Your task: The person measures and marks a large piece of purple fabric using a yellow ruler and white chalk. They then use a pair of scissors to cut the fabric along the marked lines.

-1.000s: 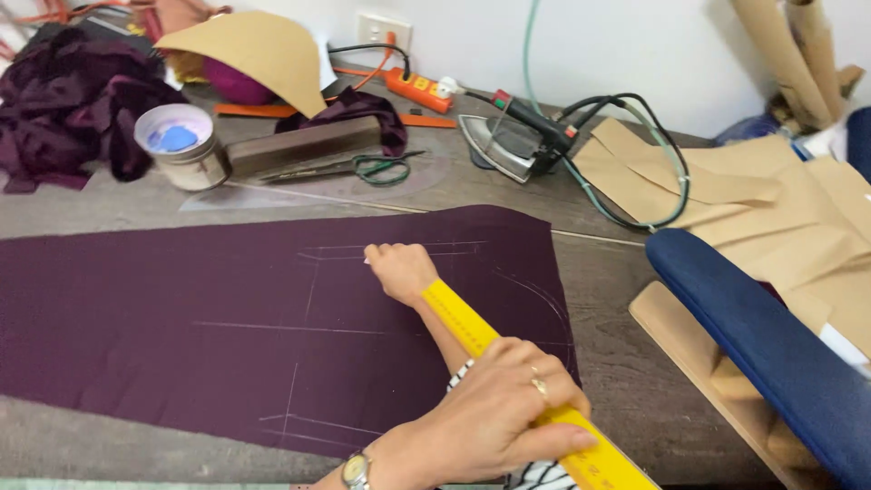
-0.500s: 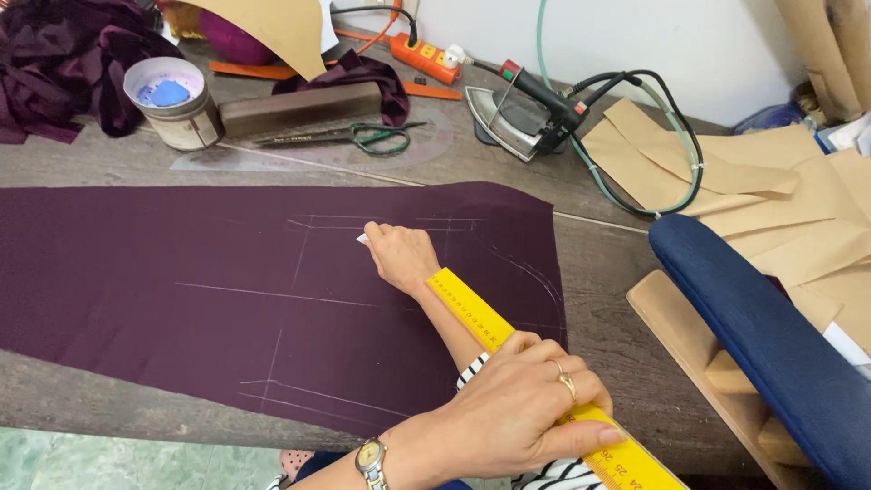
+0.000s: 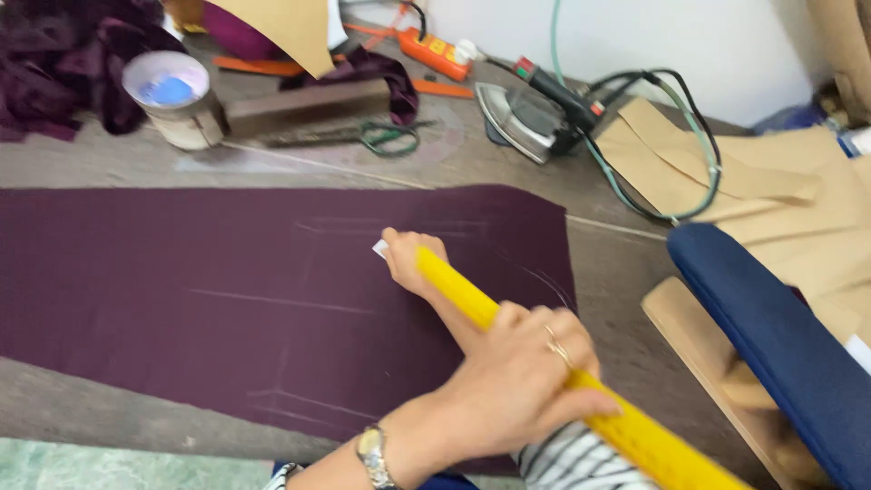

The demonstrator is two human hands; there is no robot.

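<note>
Grey worn bench (image 3: 109, 408) against white wall. Purple cloth (image 3: 181, 299) spread flat across bench, faint chalk lines on it. Yellow ruler (image 3: 472, 304) laid diagonally over cloth; left hand (image 3: 513, 390) presses it, fingers closed over edge. Right hand (image 3: 413, 259) pinches white chalk (image 3: 380, 247) at ruler tip. Judgement: keep ruler pinned, draw chalk tight along edge, cloth unwrinkled.

A tailoring workshop. A worn wooden surface (image 3: 109, 408) carries a flat length of dark purple cloth (image 3: 181, 299) marked with chalk lines. A yellow ruler (image 3: 472, 299) lies across it. Behind are green-handled scissors (image 3: 386, 138), an iron (image 3: 522, 118) with its cables, a tin (image 3: 172, 95) holding blue chalk, brown paper patterns (image 3: 726, 172), an orange power strip (image 3: 435, 53) and heaped purple fabric (image 3: 54, 63) against a white wall.
</note>
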